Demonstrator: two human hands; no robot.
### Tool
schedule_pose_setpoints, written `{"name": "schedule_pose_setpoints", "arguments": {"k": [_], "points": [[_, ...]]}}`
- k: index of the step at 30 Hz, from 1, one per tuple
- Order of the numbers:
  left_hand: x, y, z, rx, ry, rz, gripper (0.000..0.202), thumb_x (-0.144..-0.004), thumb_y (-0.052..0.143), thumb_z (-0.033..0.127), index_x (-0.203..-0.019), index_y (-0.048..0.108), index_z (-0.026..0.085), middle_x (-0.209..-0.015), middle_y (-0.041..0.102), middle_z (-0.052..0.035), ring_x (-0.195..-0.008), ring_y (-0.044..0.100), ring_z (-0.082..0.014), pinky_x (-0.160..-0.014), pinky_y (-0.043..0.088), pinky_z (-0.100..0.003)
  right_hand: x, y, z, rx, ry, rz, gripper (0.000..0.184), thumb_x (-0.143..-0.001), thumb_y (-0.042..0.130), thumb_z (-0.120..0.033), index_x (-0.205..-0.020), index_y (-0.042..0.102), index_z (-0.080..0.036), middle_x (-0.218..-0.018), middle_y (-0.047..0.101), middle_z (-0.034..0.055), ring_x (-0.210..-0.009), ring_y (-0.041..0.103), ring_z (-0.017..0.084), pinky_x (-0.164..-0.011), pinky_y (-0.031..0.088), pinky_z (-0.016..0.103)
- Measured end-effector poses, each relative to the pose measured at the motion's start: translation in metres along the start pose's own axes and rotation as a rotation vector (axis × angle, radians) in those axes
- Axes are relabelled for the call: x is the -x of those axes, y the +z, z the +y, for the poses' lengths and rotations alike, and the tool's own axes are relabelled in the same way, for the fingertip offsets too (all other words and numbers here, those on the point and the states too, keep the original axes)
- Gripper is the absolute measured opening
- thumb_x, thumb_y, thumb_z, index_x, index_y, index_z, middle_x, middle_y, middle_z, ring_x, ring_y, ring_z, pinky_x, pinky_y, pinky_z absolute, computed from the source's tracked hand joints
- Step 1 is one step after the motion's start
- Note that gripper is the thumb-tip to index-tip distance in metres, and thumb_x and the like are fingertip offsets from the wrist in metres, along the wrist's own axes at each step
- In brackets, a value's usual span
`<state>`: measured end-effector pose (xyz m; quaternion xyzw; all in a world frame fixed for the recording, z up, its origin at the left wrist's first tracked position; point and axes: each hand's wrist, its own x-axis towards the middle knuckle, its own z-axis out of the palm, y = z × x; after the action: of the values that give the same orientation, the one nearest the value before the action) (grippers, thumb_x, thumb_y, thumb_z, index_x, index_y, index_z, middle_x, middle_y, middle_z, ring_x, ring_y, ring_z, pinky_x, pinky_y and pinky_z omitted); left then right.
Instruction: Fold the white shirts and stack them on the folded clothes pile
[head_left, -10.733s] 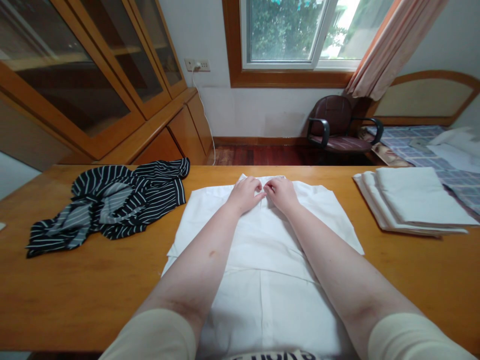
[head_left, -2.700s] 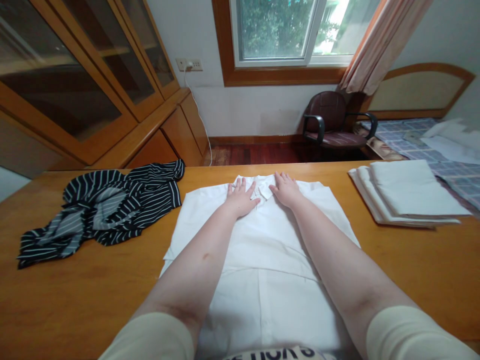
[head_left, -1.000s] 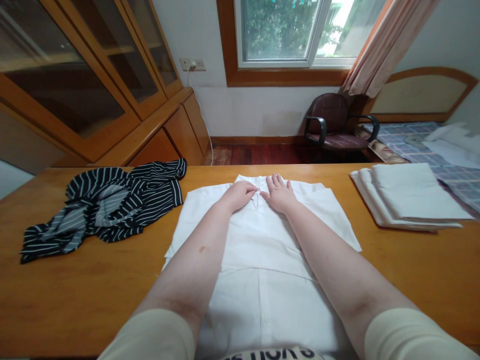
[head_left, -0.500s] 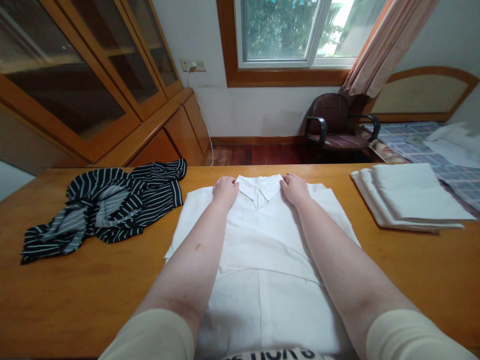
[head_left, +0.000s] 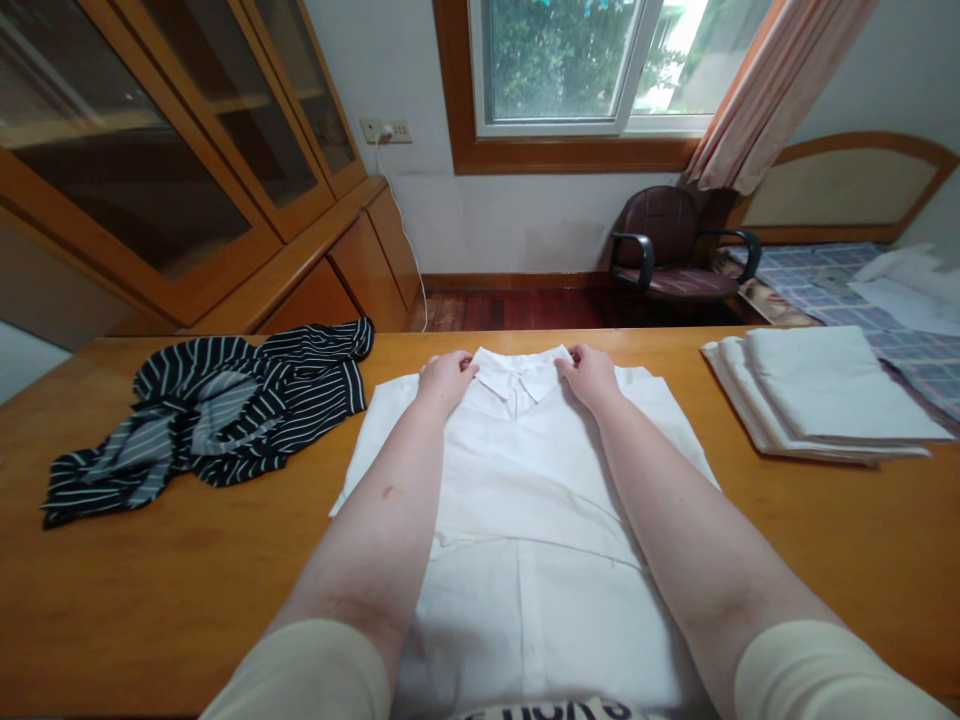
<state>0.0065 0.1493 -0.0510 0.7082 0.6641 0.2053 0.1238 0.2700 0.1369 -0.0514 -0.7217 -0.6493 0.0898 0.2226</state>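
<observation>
A white collared shirt (head_left: 517, 460) lies spread on the wooden table, its collar toward the far edge and its lower part reaching toward my body. My left hand (head_left: 446, 378) is closed on the left side of the collar, thumb on top. On the opposite side, my right hand (head_left: 589, 372) pinches the right end of the collar. Both forearms stretch across the shirt and cover parts of its sides. A crease runs across the shirt's middle, with a button strip below it.
To the left lies a crumpled black-and-white striped garment (head_left: 225, 400). A stack of folded white cloths (head_left: 817, 390) sits at the right of the table (head_left: 187, 600). Beyond the far edge are an armchair (head_left: 667, 240), a bed (head_left: 832, 280) and a glass-fronted cabinet (head_left: 300, 230).
The collar is slightly more spread and raised between my hands. My left hand has shifted a little left; my right fingers have closed more on the collar's end.
</observation>
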Motion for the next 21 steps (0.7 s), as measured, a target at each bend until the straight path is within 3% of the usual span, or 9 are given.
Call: {"name": "schedule_pose_setpoints", "arguments": {"k": [3,7,11,14,16,18,21], "points": [[0.000,-0.002,0.001,-0.038,0.033,-0.036,0.022,-0.082,0.053,0.037,-0.091,0.068,0.024,-0.092,0.070,-0.0054,-0.092,0.059,-0.0240,-0.083,0.043,-0.034,0.000,0.001,0.002,-0.070,0.006,0.004,0.029,-0.083,0.050,-0.044,-0.096,0.063,-0.021,-0.088,0.066,0.0051,-0.080,0.057,0.020,-0.071,0.040,0.030],[-0.001,-0.002,0.000,0.052,0.105,-0.009,0.020,-0.084,0.051,0.031,-0.096,0.065,0.023,-0.098,0.068,-0.0041,-0.089,0.059,-0.0193,-0.078,0.044,-0.028,0.000,0.000,0.003,-0.089,-0.045,0.076,0.029,-0.084,0.048,-0.045,-0.093,0.062,-0.022,-0.086,0.065,0.0042,-0.077,0.057,0.018,-0.068,0.040,0.028],[-0.002,-0.001,0.002,-0.008,0.054,0.042,0.021,-0.084,0.053,0.029,-0.101,0.064,0.024,-0.102,0.066,-0.0036,-0.095,0.058,-0.0196,-0.082,0.044,-0.029,-0.001,0.001,0.003,0.006,-0.089,0.161,0.026,-0.084,0.051,-0.038,-0.097,0.064,-0.020,-0.091,0.067,0.0068,-0.089,0.057,0.024,-0.081,0.039,0.036],[0.002,-0.001,0.010,-0.115,0.020,0.111,0.029,-0.081,0.057,0.026,-0.110,0.061,0.024,-0.111,0.062,-0.0065,-0.103,0.056,-0.0233,-0.089,0.043,-0.033,-0.001,0.003,0.003,0.083,-0.078,0.150,0.032,-0.082,0.053,-0.030,-0.110,0.063,-0.017,-0.106,0.066,0.0114,-0.103,0.054,0.029,-0.092,0.036,0.043],[0.007,-0.001,0.019,-0.162,0.072,0.164,0.030,-0.084,0.052,0.023,-0.113,0.060,0.023,-0.116,0.060,-0.0077,-0.108,0.053,-0.0238,-0.093,0.041,-0.034,0.001,0.004,0.000,0.088,-0.137,0.151,0.039,-0.083,0.050,-0.026,-0.119,0.058,-0.014,-0.120,0.061,0.0134,-0.113,0.050,0.029,-0.099,0.032,0.044],[0.012,0.001,0.031,-0.200,0.150,0.119,0.028,-0.088,0.045,0.022,-0.110,0.061,0.021,-0.114,0.061,-0.0081,-0.108,0.054,-0.0228,-0.095,0.040,-0.034,0.004,0.005,-0.005,0.071,-0.272,0.107,0.043,-0.086,0.045,-0.024,-0.127,0.053,-0.013,-0.131,0.053,0.0127,-0.122,0.044,0.026,-0.105,0.028,0.040],[0.020,0.012,0.045,-0.282,0.233,-0.055,0.033,-0.089,0.043,0.026,-0.115,0.059,0.013,-0.124,0.058,-0.0131,-0.120,0.048,-0.0247,-0.102,0.036,-0.035,0.012,0.010,-0.014,0.089,-0.455,-0.071,0.051,-0.088,0.043,-0.028,-0.137,0.041,-0.012,-0.144,0.039,0.0107,-0.132,0.034,0.022,-0.110,0.024,0.039]]}}
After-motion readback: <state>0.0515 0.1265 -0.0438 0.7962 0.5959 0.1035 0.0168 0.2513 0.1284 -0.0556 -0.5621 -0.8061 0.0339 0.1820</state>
